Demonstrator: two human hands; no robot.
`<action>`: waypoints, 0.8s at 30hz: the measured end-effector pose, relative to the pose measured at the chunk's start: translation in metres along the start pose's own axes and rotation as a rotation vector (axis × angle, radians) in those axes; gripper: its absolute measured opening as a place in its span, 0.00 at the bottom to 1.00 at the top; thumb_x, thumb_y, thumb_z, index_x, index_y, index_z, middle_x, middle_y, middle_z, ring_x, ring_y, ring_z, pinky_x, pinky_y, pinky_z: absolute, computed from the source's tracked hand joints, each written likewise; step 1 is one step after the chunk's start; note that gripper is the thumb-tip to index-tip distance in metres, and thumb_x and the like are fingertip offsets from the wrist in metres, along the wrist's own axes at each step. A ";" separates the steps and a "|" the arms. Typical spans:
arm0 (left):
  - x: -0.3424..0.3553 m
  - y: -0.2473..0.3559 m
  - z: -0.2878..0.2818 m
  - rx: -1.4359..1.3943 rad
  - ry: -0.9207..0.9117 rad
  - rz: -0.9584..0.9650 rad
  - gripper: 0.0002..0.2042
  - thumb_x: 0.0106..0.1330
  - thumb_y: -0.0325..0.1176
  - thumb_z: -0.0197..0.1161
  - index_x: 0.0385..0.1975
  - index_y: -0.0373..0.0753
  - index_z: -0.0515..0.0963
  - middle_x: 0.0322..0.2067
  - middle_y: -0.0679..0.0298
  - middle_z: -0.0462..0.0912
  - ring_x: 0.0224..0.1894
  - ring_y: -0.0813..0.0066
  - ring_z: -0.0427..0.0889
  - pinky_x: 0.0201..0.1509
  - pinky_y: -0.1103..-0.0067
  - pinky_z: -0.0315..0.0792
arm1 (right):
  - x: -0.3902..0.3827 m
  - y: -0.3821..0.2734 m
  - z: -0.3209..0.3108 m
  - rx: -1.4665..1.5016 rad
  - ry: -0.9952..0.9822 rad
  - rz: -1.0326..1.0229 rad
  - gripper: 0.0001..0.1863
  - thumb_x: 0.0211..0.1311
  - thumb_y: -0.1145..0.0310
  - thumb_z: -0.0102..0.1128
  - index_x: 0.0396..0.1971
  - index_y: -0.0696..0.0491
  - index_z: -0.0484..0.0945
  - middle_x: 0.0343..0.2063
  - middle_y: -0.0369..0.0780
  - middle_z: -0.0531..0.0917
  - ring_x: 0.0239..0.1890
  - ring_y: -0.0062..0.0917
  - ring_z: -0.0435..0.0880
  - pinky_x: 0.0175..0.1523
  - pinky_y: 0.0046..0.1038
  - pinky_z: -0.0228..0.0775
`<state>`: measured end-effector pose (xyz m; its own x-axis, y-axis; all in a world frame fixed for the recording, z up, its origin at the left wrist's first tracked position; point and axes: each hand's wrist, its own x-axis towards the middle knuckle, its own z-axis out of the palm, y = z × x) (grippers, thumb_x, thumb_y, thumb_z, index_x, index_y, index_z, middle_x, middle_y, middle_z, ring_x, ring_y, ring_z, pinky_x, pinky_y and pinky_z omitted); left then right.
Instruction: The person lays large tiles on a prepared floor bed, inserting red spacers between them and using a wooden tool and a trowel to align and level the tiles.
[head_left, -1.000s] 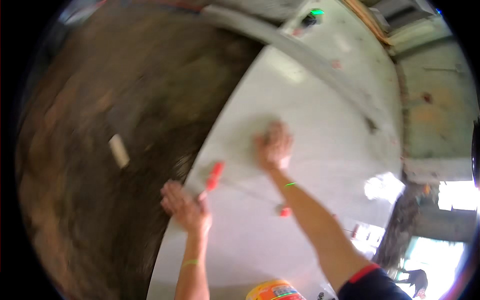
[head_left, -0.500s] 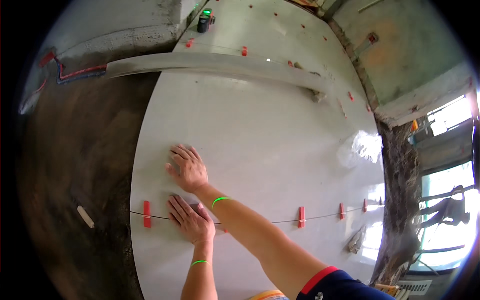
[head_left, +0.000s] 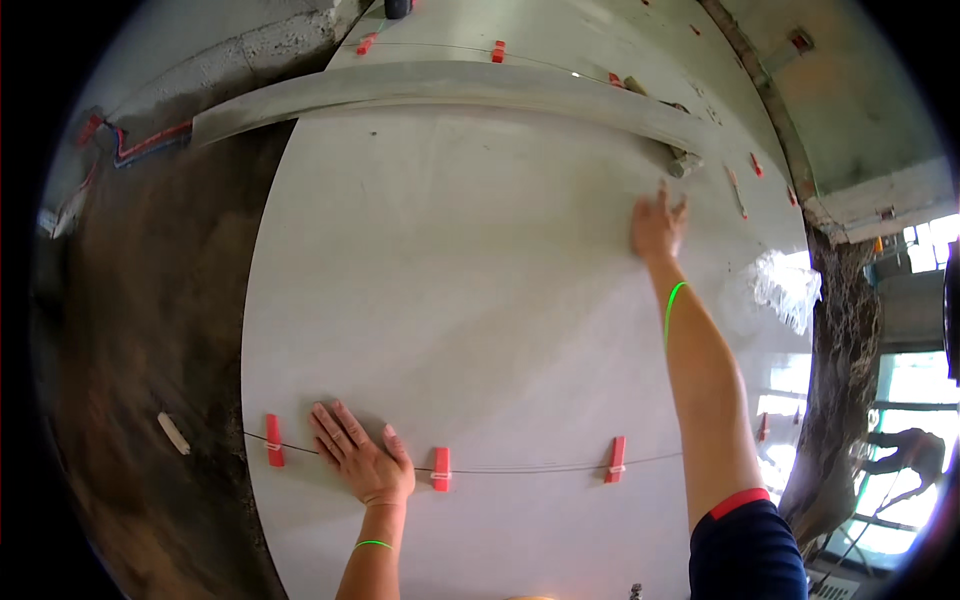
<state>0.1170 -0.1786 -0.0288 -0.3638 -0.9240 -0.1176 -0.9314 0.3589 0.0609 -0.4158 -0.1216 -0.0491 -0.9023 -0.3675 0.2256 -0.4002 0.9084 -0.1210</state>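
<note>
Large pale tiles (head_left: 450,300) spread beneath both my hands. My left hand (head_left: 362,462) lies flat across the tile joint, fingers apart, between a red levelling wedge (head_left: 274,440) and a second red wedge (head_left: 441,469). Stretched far to the right, my right hand (head_left: 658,228) is slightly blurred, with fingers spread and nothing in it. Just beyond its fingertips lies a grey, stubby tool end (head_left: 685,163); the tool's kind is unclear, as a long grey straightedge (head_left: 450,84) partly covers it. Another red wedge (head_left: 616,460) stands in the joint.
Crumpled clear plastic (head_left: 785,290) lies at the right tile edge. Dark bare floor (head_left: 150,320) borders the left side, with a small pale stick (head_left: 173,433) on it. A black device (head_left: 398,8) stands at the far end. More red wedges (head_left: 498,51) line the far joint.
My right hand has left the tile beside my left hand and swung right and away toward the straightedge. My left hand stays flat at the joint. The view has shifted, uncovering the middle wedge.
</note>
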 end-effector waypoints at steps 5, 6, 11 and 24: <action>0.002 -0.003 -0.005 -0.039 0.036 0.022 0.37 0.69 0.46 0.47 0.72 0.27 0.49 0.73 0.39 0.44 0.76 0.42 0.41 0.77 0.54 0.37 | 0.073 0.045 -0.004 -0.112 -0.076 -0.114 0.39 0.68 0.50 0.52 0.75 0.32 0.48 0.70 0.60 0.57 0.73 0.53 0.54 0.74 0.43 0.50; 0.003 -0.004 -0.006 -0.027 0.027 0.019 0.37 0.69 0.47 0.46 0.72 0.27 0.49 0.73 0.39 0.44 0.76 0.41 0.41 0.77 0.54 0.37 | 0.084 0.047 -0.006 -0.107 -0.156 -0.111 0.40 0.67 0.49 0.53 0.75 0.30 0.47 0.70 0.60 0.57 0.74 0.52 0.53 0.74 0.43 0.50; 0.002 -0.005 -0.008 -0.056 0.025 0.017 0.38 0.70 0.48 0.45 0.72 0.27 0.48 0.74 0.39 0.43 0.76 0.40 0.41 0.77 0.52 0.37 | 0.124 0.058 -0.017 -0.137 -0.230 -0.242 0.41 0.62 0.55 0.62 0.72 0.49 0.55 0.61 0.64 0.68 0.65 0.56 0.67 0.68 0.44 0.63; 0.001 -0.002 -0.007 -0.065 0.002 0.006 0.39 0.68 0.49 0.49 0.72 0.28 0.49 0.74 0.40 0.44 0.76 0.40 0.41 0.77 0.51 0.38 | 0.043 0.051 -0.090 -0.666 -0.357 -0.419 0.33 0.57 0.68 0.62 0.65 0.41 0.66 0.57 0.60 0.71 0.62 0.54 0.71 0.64 0.45 0.67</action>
<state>0.1182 -0.1813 -0.0226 -0.3695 -0.9221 -0.1150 -0.9262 0.3553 0.1263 -0.4607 -0.0731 0.0414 -0.7421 -0.6379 -0.2060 -0.6350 0.5705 0.5209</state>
